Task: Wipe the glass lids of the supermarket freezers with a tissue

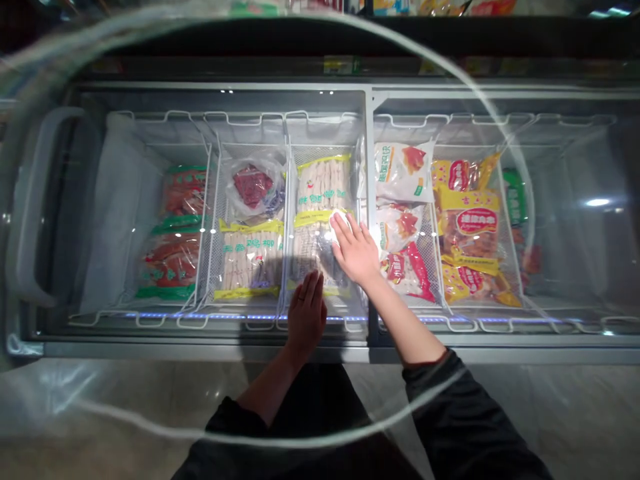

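Note:
My right hand [357, 253] lies flat on the glass lid of a chest freezer, near the middle frame bar. Under its fingertips it holds a white cloth [334, 219], mostly hidden, pressed to the glass. My left hand [307, 310] is lower and to the left, in shadow, with its fingers stretched out over the lid near the front edge. It holds nothing that I can see. Below the glass, under my hands, are pale frozen-food packs with yellow edges, such as the upper pack [324, 187].
Wire baskets hold red meat packs with green edges [173, 260], a clear bag of dark red meat [254, 187], white bags [404, 170] and yellow bags [470, 230]. A pale handle [37, 207] is at the left. The front rim [150, 351] runs before me.

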`<act>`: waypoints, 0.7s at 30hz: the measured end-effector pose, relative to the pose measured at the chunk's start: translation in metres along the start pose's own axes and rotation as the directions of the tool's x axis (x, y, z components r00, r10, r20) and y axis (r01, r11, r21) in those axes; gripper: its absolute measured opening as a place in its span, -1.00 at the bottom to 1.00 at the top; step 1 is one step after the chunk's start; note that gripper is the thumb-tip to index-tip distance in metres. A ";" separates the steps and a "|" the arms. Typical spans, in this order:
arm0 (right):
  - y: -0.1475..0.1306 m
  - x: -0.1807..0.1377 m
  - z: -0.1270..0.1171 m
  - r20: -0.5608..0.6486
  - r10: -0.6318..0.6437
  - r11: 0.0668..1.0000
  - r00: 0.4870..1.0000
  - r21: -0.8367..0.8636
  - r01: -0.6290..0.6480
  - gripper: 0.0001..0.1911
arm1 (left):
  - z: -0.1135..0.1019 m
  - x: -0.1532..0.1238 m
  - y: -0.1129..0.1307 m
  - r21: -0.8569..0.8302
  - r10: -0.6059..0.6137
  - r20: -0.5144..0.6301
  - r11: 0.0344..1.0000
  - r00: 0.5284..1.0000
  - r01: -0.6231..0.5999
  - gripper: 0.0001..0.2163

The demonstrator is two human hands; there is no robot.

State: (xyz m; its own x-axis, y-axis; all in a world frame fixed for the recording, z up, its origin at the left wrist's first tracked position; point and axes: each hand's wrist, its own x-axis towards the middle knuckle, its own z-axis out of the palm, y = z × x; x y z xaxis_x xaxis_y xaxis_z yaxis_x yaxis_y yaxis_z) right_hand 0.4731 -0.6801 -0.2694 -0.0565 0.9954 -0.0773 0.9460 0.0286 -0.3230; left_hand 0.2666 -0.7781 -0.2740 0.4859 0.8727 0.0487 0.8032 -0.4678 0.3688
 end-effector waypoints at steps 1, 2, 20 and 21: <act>0.005 0.012 -0.003 0.020 -0.040 0.999 0.999 0.000 0.040 -0.33 | 0.000 -0.001 0.000 -0.003 -0.004 0.004 1.000 1.000 0.004 -0.30; 0.011 0.024 -0.006 0.029 -0.066 0.998 0.997 0.001 0.066 -0.33 | 0.001 -0.002 0.000 -0.004 -0.008 0.010 1.000 1.000 0.008 -0.29; 0.036 0.068 -0.015 -0.075 0.117 0.993 0.990 0.024 -0.115 -0.32 | -0.014 0.210 -0.031 -0.031 -0.020 -0.004 0.999 1.000 0.019 -0.41; 0.039 0.071 -0.013 -0.102 0.175 0.985 0.979 0.030 -0.173 -0.32 | -0.014 0.224 -0.034 -0.027 -0.015 0.008 1.000 1.000 0.015 -0.41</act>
State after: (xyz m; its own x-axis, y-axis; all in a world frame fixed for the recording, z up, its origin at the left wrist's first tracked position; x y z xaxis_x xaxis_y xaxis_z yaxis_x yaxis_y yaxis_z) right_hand 0.5100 -0.6071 -0.2749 0.1425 0.9891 -0.0362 0.9316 -0.1464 -0.3328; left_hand 0.3431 -0.5648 -0.2629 0.4767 0.8783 0.0359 0.8009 -0.4508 0.3942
